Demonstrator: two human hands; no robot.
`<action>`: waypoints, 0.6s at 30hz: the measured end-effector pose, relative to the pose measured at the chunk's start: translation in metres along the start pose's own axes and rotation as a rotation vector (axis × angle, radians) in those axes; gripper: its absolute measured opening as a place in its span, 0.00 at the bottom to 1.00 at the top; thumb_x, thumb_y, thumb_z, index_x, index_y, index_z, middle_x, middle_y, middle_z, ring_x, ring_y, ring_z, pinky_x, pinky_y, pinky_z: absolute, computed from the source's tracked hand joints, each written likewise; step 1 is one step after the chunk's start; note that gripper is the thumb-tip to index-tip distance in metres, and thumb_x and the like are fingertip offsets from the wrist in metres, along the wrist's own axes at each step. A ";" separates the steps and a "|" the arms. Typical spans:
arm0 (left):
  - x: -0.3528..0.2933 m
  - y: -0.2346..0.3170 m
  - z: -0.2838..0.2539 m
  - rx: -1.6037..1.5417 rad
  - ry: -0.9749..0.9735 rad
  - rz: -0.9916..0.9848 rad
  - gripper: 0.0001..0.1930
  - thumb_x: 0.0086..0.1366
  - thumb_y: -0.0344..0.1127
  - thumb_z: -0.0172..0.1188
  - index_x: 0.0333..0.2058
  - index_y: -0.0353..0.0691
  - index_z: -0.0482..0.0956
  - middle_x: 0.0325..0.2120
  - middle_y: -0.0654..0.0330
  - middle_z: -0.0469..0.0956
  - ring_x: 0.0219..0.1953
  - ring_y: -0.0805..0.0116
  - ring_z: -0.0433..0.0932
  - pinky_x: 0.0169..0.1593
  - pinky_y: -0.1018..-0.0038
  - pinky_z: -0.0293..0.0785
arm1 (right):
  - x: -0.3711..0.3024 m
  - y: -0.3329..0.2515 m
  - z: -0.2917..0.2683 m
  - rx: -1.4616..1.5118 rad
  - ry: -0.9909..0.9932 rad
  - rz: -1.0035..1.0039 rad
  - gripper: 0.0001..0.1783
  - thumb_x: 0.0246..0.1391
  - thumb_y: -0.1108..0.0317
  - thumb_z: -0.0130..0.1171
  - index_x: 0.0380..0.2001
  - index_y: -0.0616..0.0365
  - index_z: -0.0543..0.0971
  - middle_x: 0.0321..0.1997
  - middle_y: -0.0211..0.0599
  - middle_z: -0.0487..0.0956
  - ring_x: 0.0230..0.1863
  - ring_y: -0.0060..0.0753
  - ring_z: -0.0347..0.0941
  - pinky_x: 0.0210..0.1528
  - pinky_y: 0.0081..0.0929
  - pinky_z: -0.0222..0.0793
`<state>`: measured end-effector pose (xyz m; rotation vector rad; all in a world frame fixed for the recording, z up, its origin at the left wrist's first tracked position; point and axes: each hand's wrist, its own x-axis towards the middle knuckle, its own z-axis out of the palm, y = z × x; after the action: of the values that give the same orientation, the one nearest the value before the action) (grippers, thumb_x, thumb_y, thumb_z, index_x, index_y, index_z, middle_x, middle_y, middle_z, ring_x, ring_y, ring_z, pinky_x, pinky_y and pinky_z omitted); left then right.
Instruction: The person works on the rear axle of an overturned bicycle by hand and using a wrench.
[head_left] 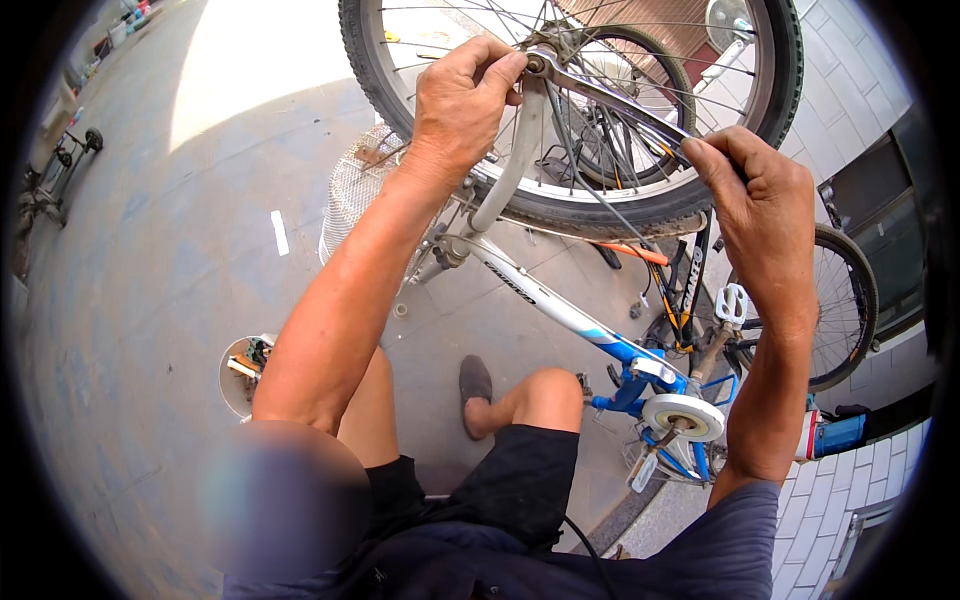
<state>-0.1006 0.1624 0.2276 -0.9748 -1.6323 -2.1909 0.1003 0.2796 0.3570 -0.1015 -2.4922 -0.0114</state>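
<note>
A white and blue bicycle frame stands with its front wheel raised before me. At the hub, a metal wrench sits around the axle nut, beside the tip of the pale fork leg. My right hand is closed on the wrench's far end, thumb along the handle. My left hand is closed in a pinch at the axle end, its fingertips touching by the wrench head; whatever lies between them is hidden. Spokes and rim show behind the wrench.
A white wire basket is beside the fork. Below right are a pedal and a white chain guard. Another bicycle's wheel stands by the tiled wall. A white bucket of tools sits left of my leg.
</note>
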 end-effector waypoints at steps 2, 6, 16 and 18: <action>0.002 0.001 0.005 -0.101 -0.006 -0.029 0.09 0.68 0.36 0.58 0.36 0.35 0.81 0.29 0.63 0.81 0.29 0.78 0.79 0.36 0.79 0.77 | -0.001 0.001 -0.003 -0.037 0.009 0.028 0.13 0.60 0.64 0.60 0.29 0.65 0.80 0.15 0.40 0.71 0.17 0.25 0.61 0.23 0.28 0.60; 0.002 0.001 0.008 -0.050 -0.029 -0.015 0.10 0.68 0.36 0.58 0.36 0.33 0.80 0.27 0.63 0.80 0.27 0.78 0.78 0.34 0.81 0.76 | -0.003 0.001 0.000 -0.019 -0.040 0.098 0.14 0.63 0.65 0.57 0.29 0.67 0.77 0.17 0.42 0.70 0.19 0.24 0.60 0.24 0.29 0.59; 0.004 0.003 0.001 -0.065 -0.074 -0.024 0.10 0.67 0.36 0.59 0.38 0.34 0.81 0.27 0.63 0.80 0.28 0.78 0.78 0.35 0.80 0.76 | 0.030 -0.010 -0.014 -0.053 -0.357 0.037 0.16 0.62 0.66 0.54 0.27 0.71 0.73 0.16 0.46 0.66 0.18 0.32 0.59 0.25 0.36 0.58; 0.005 0.004 -0.001 -0.068 -0.079 -0.005 0.10 0.68 0.36 0.59 0.38 0.35 0.81 0.27 0.63 0.80 0.28 0.78 0.78 0.35 0.80 0.77 | 0.028 -0.008 -0.013 -0.066 -0.333 0.049 0.16 0.62 0.66 0.54 0.26 0.71 0.73 0.16 0.45 0.65 0.19 0.31 0.58 0.25 0.36 0.58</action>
<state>-0.1021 0.1607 0.2334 -1.0903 -1.6051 -2.2513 0.0849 0.2727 0.3847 -0.2069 -2.8219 -0.0607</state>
